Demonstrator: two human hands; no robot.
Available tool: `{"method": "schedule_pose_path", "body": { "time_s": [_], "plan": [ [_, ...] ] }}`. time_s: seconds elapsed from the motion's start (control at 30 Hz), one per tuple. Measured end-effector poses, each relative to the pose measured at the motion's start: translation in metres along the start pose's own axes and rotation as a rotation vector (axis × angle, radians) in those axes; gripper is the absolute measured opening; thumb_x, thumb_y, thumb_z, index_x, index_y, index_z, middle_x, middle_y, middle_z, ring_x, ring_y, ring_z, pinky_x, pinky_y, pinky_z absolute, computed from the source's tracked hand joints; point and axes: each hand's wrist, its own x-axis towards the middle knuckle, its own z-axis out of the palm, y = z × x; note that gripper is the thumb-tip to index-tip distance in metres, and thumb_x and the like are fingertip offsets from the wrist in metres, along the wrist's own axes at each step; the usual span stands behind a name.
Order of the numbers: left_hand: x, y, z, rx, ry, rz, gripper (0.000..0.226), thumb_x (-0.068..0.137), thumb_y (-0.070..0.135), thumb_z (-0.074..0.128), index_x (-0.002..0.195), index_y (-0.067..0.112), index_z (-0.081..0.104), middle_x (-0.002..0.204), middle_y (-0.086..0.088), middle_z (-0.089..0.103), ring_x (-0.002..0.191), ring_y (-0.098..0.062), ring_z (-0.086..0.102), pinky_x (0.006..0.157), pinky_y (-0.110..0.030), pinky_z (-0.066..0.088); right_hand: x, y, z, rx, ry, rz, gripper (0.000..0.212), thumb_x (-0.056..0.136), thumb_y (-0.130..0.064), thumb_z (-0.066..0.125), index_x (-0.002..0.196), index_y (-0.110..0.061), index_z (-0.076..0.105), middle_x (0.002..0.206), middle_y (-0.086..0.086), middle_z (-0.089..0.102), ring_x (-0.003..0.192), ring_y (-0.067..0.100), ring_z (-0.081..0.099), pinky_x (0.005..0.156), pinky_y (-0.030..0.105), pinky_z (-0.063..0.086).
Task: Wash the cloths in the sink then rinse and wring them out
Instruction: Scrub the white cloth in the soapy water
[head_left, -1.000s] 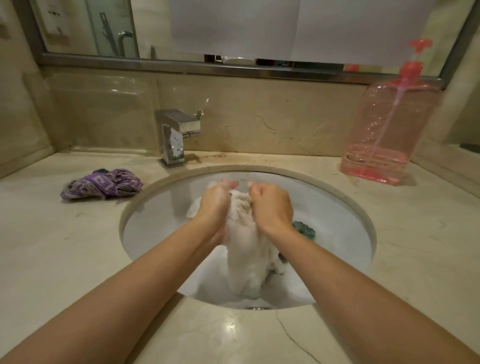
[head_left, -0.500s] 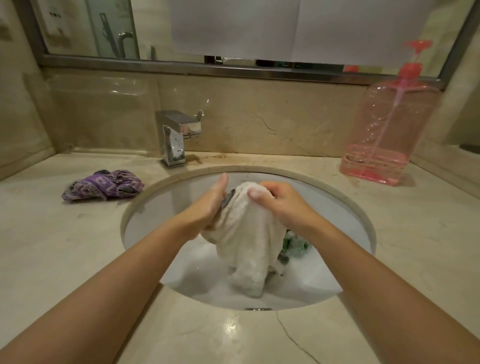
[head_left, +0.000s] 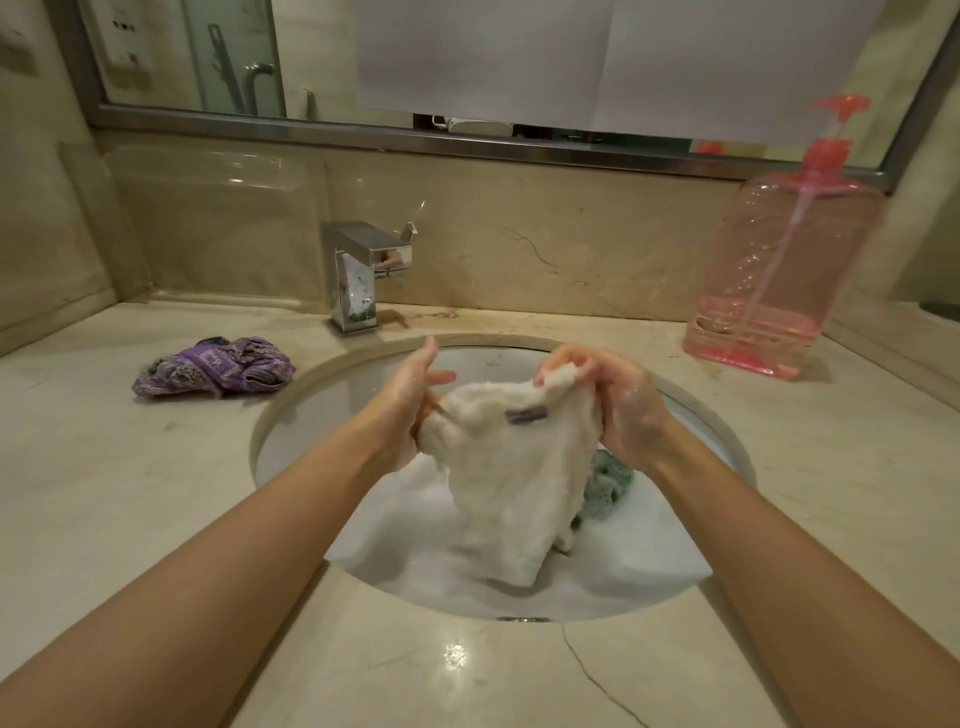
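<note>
washing step, white cloth (head_left: 511, 483) held up over the sink (head_left: 291, 410).
both hands grip its top edge: left hand (head_left: 410, 402) w/ fingers half curled, right hand (head_left: 618, 400) pinching. next prob. rub again, then rinse. count: 3 cloths; 1 white, 1 green cloth (head_left: 608, 486) in the suds, 1 purple cloth (head_left: 213, 366) on the table.

I count three cloths, white (head_left: 511, 483), green (head_left: 608, 483) and purple (head_left: 215, 366), plus my two hands, left (head_left: 410, 402) and right (head_left: 621, 400), one sink (head_left: 311, 410), one tap (head_left: 363, 275), one pump bottle (head_left: 779, 280) and one mirror (head_left: 208, 57).
</note>
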Motion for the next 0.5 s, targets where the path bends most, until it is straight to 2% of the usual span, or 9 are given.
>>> {"method": "schedule_pose_path", "body": {
  "time_s": [0.07, 0.1, 0.17, 0.23, 0.3, 0.37, 0.4, 0.47, 0.5],
  "plan": [
    [0.001, -0.001, -0.003, -0.131, 0.047, 0.009, 0.055, 0.097, 0.051, 0.043, 0.123, 0.005, 0.054, 0.091, -0.007, 0.063, 0.081, -0.019, 0.060, 0.069, -0.029, 0.048, -0.002, 0.001, 0.004, -0.160, -0.066, 0.043, 0.039, 0.077, -0.034, 0.043, 0.051, -0.016, 0.066, 0.064, 0.005, 0.061, 0.064, 0.020, 0.049, 0.063, 0.028, 0.042],
    [0.002, -0.001, -0.004, -0.193, 0.075, 0.029, 0.049, 0.096, 0.047, 0.048, 0.121, 0.005, 0.055, 0.076, -0.002, 0.058, 0.068, -0.014, 0.054, 0.062, -0.025, 0.042, -0.002, 0.002, 0.008, -0.286, -0.047, 0.040, 0.037, 0.079, -0.040, 0.053, 0.054, -0.018, 0.068, 0.066, 0.006, 0.061, 0.062, 0.022, 0.047, 0.061, 0.029, 0.041],
    [0.006, 0.000, -0.007, -0.308, 0.160, 0.092, 0.038, 0.094, 0.038, 0.056, 0.117, 0.008, 0.058, 0.053, 0.007, 0.045, 0.052, -0.008, 0.038, 0.054, -0.022, 0.031, -0.001, 0.004, 0.012, -0.471, 0.017, 0.025, 0.010, 0.078, -0.033, 0.076, 0.084, -0.025, 0.074, 0.078, 0.003, 0.063, 0.066, 0.014, 0.053, 0.060, 0.022, 0.042],
    [0.007, 0.002, -0.007, -0.378, 0.246, 0.168, 0.025, 0.092, 0.029, 0.060, 0.110, 0.011, 0.060, 0.041, 0.010, 0.036, 0.044, -0.007, 0.030, 0.053, -0.023, 0.026, 0.001, 0.010, 0.009, -0.623, -0.007, 0.161, 0.053, 0.077, -0.030, 0.080, 0.124, -0.029, 0.058, 0.095, 0.000, 0.064, 0.085, 0.013, 0.061, 0.069, 0.020, 0.046],
    [0.004, 0.003, -0.005, -0.391, 0.279, 0.232, 0.013, 0.092, 0.024, 0.062, 0.098, 0.013, 0.059, 0.038, 0.010, 0.031, 0.041, -0.008, 0.028, 0.053, -0.026, 0.025, -0.001, 0.013, 0.007, -0.877, -0.134, 0.388, 0.049, 0.082, -0.048, 0.070, 0.118, -0.015, 0.060, 0.094, 0.005, 0.061, 0.083, 0.021, 0.060, 0.069, 0.029, 0.046],
    [0.000, 0.003, 0.001, -0.245, 0.302, 0.291, 0.017, 0.093, 0.025, 0.062, 0.103, 0.012, 0.058, 0.047, 0.007, 0.040, 0.047, -0.009, 0.036, 0.052, -0.025, 0.029, -0.004, 0.016, 0.007, -0.991, -0.221, 0.512, 0.053, 0.089, -0.060, 0.054, 0.092, -0.007, 0.062, 0.082, 0.005, 0.052, 0.071, 0.021, 0.050, 0.062, 0.029, 0.037],
    [0.001, 0.001, 0.003, -0.054, 0.309, 0.318, 0.027, 0.094, 0.030, 0.060, 0.113, 0.012, 0.055, 0.059, 0.005, 0.049, 0.055, -0.010, 0.045, 0.056, -0.025, 0.036, -0.004, 0.015, 0.008, -0.952, -0.195, 0.511, 0.051, 0.092, -0.058, 0.050, 0.092, -0.009, 0.063, 0.084, 0.003, 0.053, 0.072, 0.018, 0.049, 0.062, 0.027, 0.036],
    [0.002, -0.008, 0.006, 0.415, 0.256, 0.321, 0.045, 0.097, 0.041, 0.050, 0.132, 0.015, 0.044, 0.097, -0.003, 0.062, 0.087, -0.019, 0.059, 0.080, -0.033, 0.047, -0.002, 0.014, 0.007, -0.767, -0.040, 0.408, 0.044, 0.097, -0.052, 0.043, 0.100, -0.013, 0.063, 0.099, 0.000, 0.054, 0.085, 0.014, 0.051, 0.068, 0.025, 0.038],
    [0.000, -0.011, 0.008, 0.603, 0.173, 0.270, 0.047, 0.100, 0.043, 0.043, 0.137, 0.014, 0.042, 0.116, -0.009, 0.060, 0.105, -0.026, 0.058, 0.093, -0.037, 0.045, 0.000, 0.011, 0.009, -0.683, 0.029, 0.343, 0.039, 0.099, -0.049, 0.041, 0.099, -0.015, 0.061, 0.102, -0.001, 0.054, 0.090, 0.013, 0.051, 0.073, 0.026, 0.039]
  ]
}}
